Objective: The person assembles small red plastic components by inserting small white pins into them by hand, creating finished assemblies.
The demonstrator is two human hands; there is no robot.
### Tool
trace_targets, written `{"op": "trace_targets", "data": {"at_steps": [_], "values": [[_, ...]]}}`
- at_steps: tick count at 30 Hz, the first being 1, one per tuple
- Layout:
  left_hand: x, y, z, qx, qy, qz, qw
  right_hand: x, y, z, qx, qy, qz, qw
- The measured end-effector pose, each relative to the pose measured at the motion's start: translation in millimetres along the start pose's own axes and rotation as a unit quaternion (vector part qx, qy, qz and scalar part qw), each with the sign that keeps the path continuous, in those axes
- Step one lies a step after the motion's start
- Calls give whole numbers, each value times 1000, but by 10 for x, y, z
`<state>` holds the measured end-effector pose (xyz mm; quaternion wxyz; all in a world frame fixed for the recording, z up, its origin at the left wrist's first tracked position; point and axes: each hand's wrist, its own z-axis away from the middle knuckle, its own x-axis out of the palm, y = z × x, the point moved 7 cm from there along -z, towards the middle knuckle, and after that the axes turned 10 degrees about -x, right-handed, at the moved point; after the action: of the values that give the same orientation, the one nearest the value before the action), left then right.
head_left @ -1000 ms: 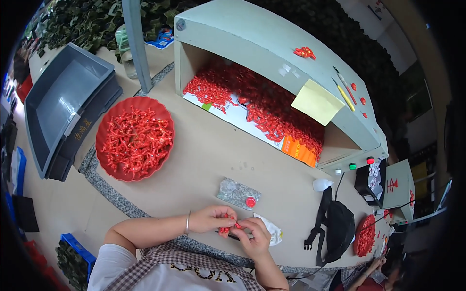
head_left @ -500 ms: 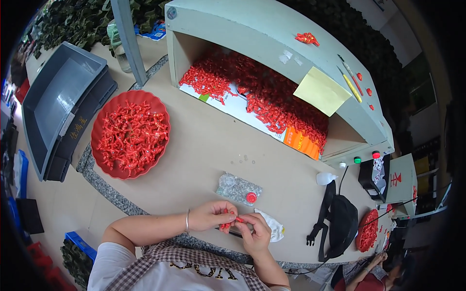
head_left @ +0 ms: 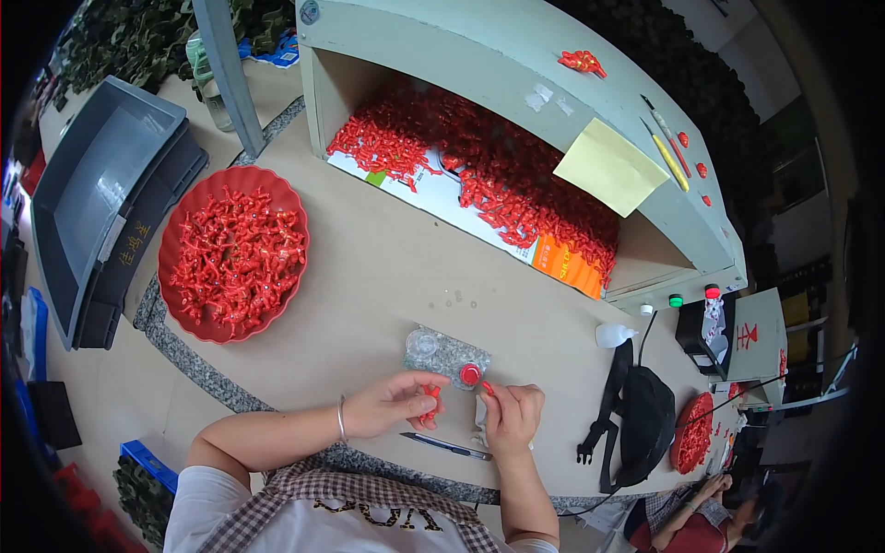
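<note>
Over the near edge of the table, my left hand (head_left: pixel 398 405) pinches a small red figurine piece (head_left: pixel 430 404) between thumb and fingers. My right hand (head_left: pixel 514 419) is closed on another small red piece (head_left: pixel 489 390), held apart from the first. Just beyond both hands lies a speckled stone slab (head_left: pixel 445 353). It carries a round transparent dish (head_left: pixel 424 343) and a small red cap-like cup (head_left: pixel 470 374). A dark pen-like tool (head_left: pixel 447 446) rests between my forearms. The white cloth (head_left: pixel 480 422) is partly hidden by my right hand.
At left stand a red scalloped bowl (head_left: pixel 169 276) of red pieces and grey bins (head_left: pixel 92 203). A pale green shelf box (head_left: pixel 442 46) heaped with red pieces spans the back. A squeeze bottle (head_left: pixel 612 335) and black waist bag (head_left: pixel 647 415) lie right; another person sits beyond.
My hands have come apart, the right moving rightward with a red piece while the left keeps another. The pen-like tool is now uncovered, and more of the white cloth is hidden.
</note>
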<state>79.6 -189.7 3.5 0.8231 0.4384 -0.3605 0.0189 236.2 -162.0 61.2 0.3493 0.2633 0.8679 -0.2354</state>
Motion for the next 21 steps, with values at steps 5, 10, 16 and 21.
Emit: {"op": "trace_targets", "data": {"at_steps": [5,10,16,21], "values": [[-36,-6,-17,-8,11,-1,1000,86,-32,52,-44,-21,31,998],[-56,-13,-25,-8,14,8,1000,137,-50,54,-57,-40,51,996],[-74,7,-27,-9,19,8,1000,150,-71,29,-61,-49,65,995],[-83,6,-18,-10,22,10,1000,169,-70,41,-60,-51,67,995]]}}
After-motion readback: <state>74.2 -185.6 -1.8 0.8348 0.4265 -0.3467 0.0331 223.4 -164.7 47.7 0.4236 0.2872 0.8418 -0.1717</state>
